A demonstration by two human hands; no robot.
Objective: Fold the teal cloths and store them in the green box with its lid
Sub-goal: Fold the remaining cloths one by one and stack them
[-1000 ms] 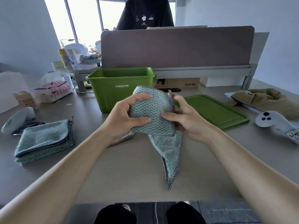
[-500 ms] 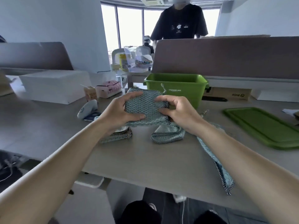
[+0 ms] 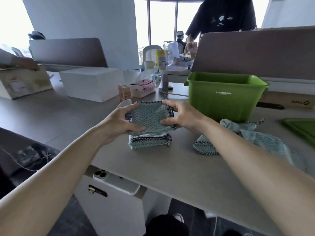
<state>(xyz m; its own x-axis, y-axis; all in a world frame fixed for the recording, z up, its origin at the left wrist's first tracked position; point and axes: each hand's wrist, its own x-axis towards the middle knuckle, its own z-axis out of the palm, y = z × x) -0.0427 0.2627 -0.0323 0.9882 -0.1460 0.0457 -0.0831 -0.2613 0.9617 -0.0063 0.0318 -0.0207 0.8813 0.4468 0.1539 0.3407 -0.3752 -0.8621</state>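
Both hands, left (image 3: 119, 121) and right (image 3: 180, 116), gripped opposite edges of a folded cloth (image 3: 150, 116), apparently lowering it square onto the stack (image 3: 149, 140) near the table's (image 3: 170, 167) left edge, beside the open green box (image 3: 225, 96).

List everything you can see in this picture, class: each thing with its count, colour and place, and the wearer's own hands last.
folded cloth: one, teal, held in both hands above the stack
cloth stack: one, teal, on the table below the held cloth
unfolded cloths: number unclear, teal, heaped right of the stack
storage box: one, green, open, behind the heap
lid: one, green, flat at the right edge
tissue pack: one, pink, far left of the box
white box: one, far left
left hand: gripping the cloth's left edge
right hand: gripping its right edge
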